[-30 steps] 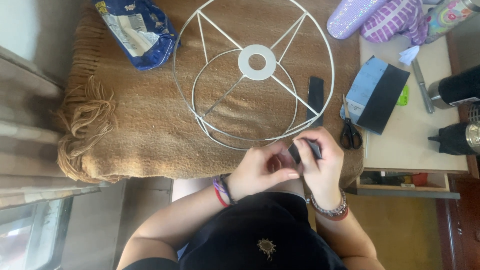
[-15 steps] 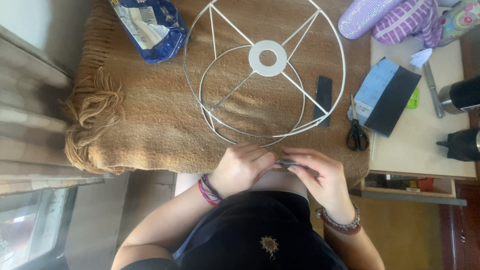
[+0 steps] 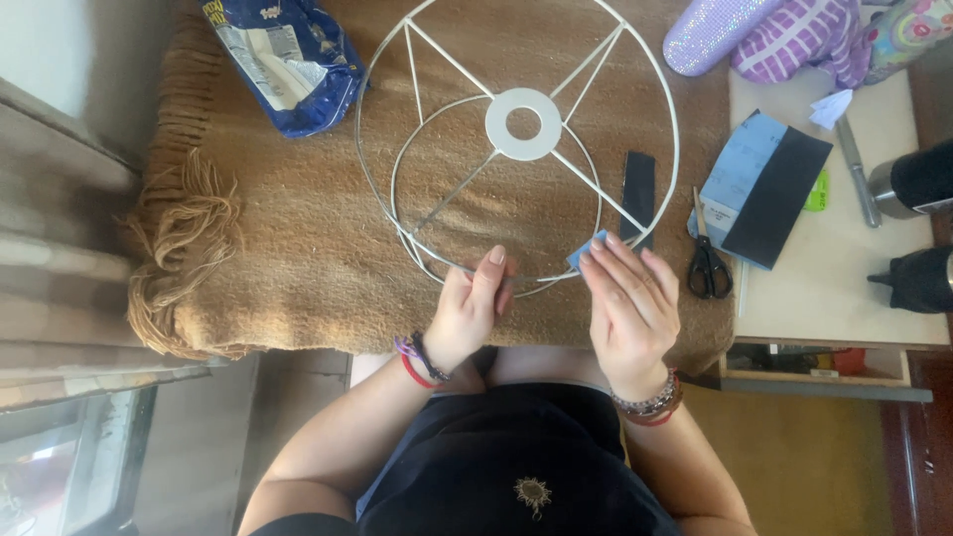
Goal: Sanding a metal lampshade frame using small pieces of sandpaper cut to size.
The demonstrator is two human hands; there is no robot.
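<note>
Left hand (image 3: 469, 308) pinching the near rim of the white wire frame (image 3: 516, 144) lying on the brown blanket (image 3: 298, 248); right hand (image 3: 627, 303), fingers spread, pressing a blue strip (image 3: 588, 250) there; likely to slip and wrinkle.

One camera only, worn on my head, facing almost straight down over my lap. It sits near enough that my left hand (image 3: 469, 310) and right hand (image 3: 627, 310) fill the lower middle, with the brown blanket (image 3: 298, 258) ahead and the side table (image 3: 844, 298) at right. No second view overlaps.
</note>
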